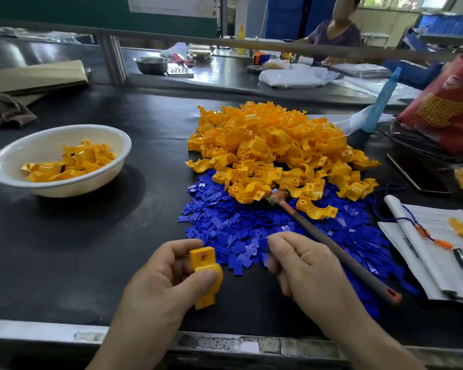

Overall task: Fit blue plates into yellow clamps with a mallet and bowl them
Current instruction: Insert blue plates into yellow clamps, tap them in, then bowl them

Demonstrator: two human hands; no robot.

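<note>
The left hand [166,279] holds one yellow clamp [205,271] just above the dark worktop [104,236], thumb curled over its rounded middle and fingers behind it, with the flat holed end pointing up. The right hand [302,265] hovers at the near edge of the spread of blue plates [225,228], its fingers curled in toward the thumb; motion blur hides whether they pinch a plate. Beyond the plates rises the heap of loose yellow clamps [273,145]. The mallet [332,243] lies unheld across both piles, with its head against the heap and its handle running toward the near right. To the left, well apart, the white bowl [112,137] holds several clamps.
</note>
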